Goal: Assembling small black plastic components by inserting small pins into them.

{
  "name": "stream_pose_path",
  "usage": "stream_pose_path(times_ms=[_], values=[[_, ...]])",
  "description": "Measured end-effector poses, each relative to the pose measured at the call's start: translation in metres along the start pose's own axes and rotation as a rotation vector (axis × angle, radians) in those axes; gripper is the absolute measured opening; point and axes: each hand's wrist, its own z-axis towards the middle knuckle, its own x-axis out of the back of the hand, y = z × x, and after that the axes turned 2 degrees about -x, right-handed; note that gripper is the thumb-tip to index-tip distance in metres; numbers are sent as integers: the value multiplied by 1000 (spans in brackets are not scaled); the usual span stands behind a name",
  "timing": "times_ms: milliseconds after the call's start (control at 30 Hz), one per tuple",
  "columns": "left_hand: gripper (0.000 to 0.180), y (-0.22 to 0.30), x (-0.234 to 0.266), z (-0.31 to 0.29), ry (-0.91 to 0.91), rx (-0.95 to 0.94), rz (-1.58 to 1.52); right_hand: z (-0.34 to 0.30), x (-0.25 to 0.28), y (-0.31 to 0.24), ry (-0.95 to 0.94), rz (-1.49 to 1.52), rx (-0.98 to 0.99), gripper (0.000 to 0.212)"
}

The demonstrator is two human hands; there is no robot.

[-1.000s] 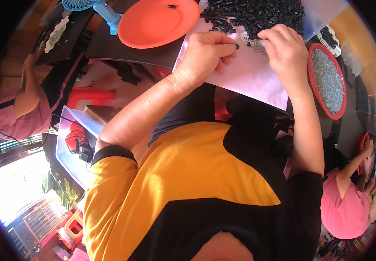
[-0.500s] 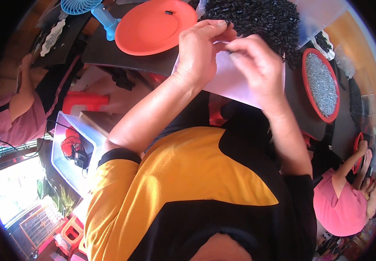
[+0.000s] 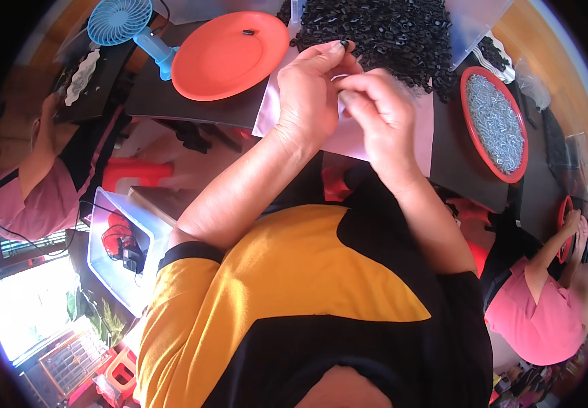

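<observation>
My left hand [image 3: 311, 92] is raised over a pale pink sheet [image 3: 409, 136] at the table's edge. Its thumb and forefinger pinch a small black plastic piece [image 3: 344, 45]. Close beside it, my right hand [image 3: 386, 115] has thumb and forefinger drawn together near the left hand's fingers; whatever they hold is too small or hidden to tell. Just beyond both hands lies a large heap of small black pieces [image 3: 375, 30] in a clear bin. To the left, an orange-red plate [image 3: 219, 68] carries a small black piece [image 3: 248, 32].
A red bowl [image 3: 464, 102] of small silvery screws [image 3: 496, 126] stands at the right. A blue fan [image 3: 123, 20] is at the far left. A bin [image 3: 93, 238] with cables sits by my left elbow. Other people work at left [image 3: 25, 194] and right [image 3: 539, 313].
My right hand has shifted left and slightly down, its fingertips closer together. My left hand still pinches near the heap. The whole view has shifted a little.
</observation>
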Motion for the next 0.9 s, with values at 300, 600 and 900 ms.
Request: stream_pose_path(times_ms=[300, 600, 900], values=[[17, 3, 2, -16, -54, -12, 169, 32, 20, -3, 145, 62, -85, 8], [16, 12, 7, -22, -152, -102, 605, 27, 16, 0, 74, -23, -132, 9], [13, 10, 22, -21, -181, -3, 562, 25, 17, -1, -1, 147, -268, 12]])
